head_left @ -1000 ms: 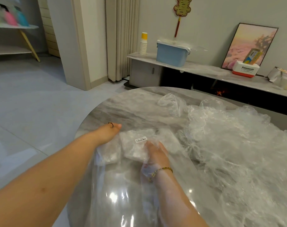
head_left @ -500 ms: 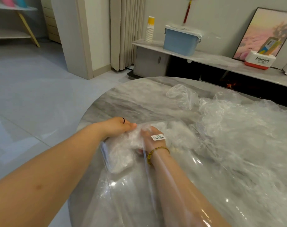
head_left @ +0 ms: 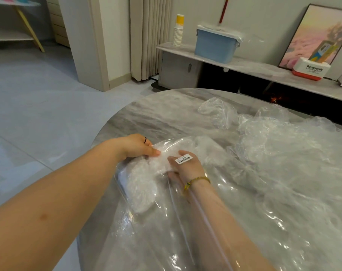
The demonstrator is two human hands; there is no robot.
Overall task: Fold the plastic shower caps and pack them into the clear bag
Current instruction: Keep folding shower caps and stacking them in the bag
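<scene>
A large clear bag (head_left: 166,227) lies on the round marble table (head_left: 162,114), running from the near edge toward the middle. My right hand (head_left: 185,165) and forearm are inside it, seen through the film under a barcode sticker (head_left: 184,159), fingers curled on a bundle of folded shower caps (head_left: 144,184) deep in the bag. My left hand (head_left: 137,147) is outside and grips the bag's far end from above, thumb pressed on the film. A heap of loose, crumpled shower caps (head_left: 279,145) covers the right half of the table.
The table's left edge drops to a grey tiled floor (head_left: 39,114). Behind it a low marble shelf (head_left: 254,67) carries a blue lidded box (head_left: 217,44), stacked paper cups (head_left: 178,31), a Panasonic carton (head_left: 310,68) and a leaning picture (head_left: 320,34).
My right hand pushed deeper into the bag, shoving the folded bundle toward the left. My left hand closed down on the bag's far end. The view tilted down and nearer.
</scene>
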